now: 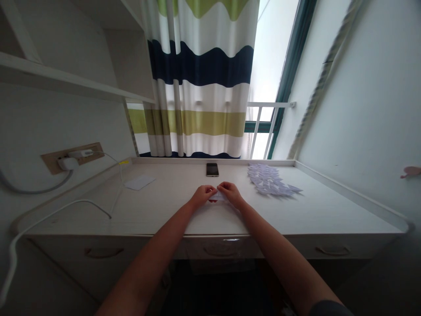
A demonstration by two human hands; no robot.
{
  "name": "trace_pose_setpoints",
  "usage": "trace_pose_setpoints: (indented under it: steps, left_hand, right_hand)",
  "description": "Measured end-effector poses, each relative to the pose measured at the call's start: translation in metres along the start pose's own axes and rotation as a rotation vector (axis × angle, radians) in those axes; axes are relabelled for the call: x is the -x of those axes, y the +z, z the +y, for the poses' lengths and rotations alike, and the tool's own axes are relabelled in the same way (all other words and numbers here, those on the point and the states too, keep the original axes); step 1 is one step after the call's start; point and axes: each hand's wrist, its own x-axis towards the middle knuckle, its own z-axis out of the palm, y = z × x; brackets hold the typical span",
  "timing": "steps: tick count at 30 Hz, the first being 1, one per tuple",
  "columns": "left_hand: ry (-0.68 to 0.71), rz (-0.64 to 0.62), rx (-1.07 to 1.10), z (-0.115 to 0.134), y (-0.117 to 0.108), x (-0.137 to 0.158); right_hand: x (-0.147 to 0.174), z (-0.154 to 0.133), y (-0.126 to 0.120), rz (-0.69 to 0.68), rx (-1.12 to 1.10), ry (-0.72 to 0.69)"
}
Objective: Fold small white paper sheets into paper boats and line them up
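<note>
Between my hands, just above the white desk, is a small white piece of paper (217, 197). My left hand (201, 196) pinches its left side with thumb and fingers, and my right hand (230, 193) grips the right side. The thumbs come close together at the top of the paper. Much of the sheet is hidden behind my fingers, so its folds are hard to make out. To the right lies a heap of pointed, folded white paper pieces (268, 180). A flat stack of white paper (140, 182) rests to the left.
Beyond my hands a dark phone (212, 170) lies near the back edge of the desk (184, 219). White cables (66, 212) run across the left side from a wall socket (72, 158) with chargers. A striped curtain (204, 96) hangs behind, and shelves (75, 83) overhang the left.
</note>
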Motion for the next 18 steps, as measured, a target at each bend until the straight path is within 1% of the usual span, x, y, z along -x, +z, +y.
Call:
trace_pose_setpoints:
  steps: [4, 8, 11, 14, 16, 18]
  left_hand:
    - [-0.055, -0.065, 0.046, 0.0010, 0.0010, 0.0001]
    - [-0.118, -0.069, 0.134, 0.0038, 0.0008, 0.0005]
    - [-0.131, -0.076, 0.171, 0.0050, 0.0016, 0.0012]
    - [-0.126, -0.089, 0.154, 0.0041, 0.0025, 0.0010]
    - [-0.114, -0.077, 0.128, 0.0031, 0.0021, 0.0000]
    - [-0.118, -0.028, 0.123, 0.0028, 0.0005, -0.0010]
  right_hand:
    - [0.0006, -0.0005, 0.0001, 0.001, 0.007, -0.018]
    - [0.0022, -0.0033, 0.0005, 0.011, -0.002, -0.011]
    - [0.0027, -0.0038, 0.0008, 0.011, -0.022, -0.003]
    - [0.0021, -0.0024, 0.0016, 0.004, -0.039, -0.001]
    - [0.0013, -0.0018, 0.0021, -0.009, -0.046, 0.003]
    - [0.0009, -0.0027, 0.0018, -0.021, -0.046, 0.012]
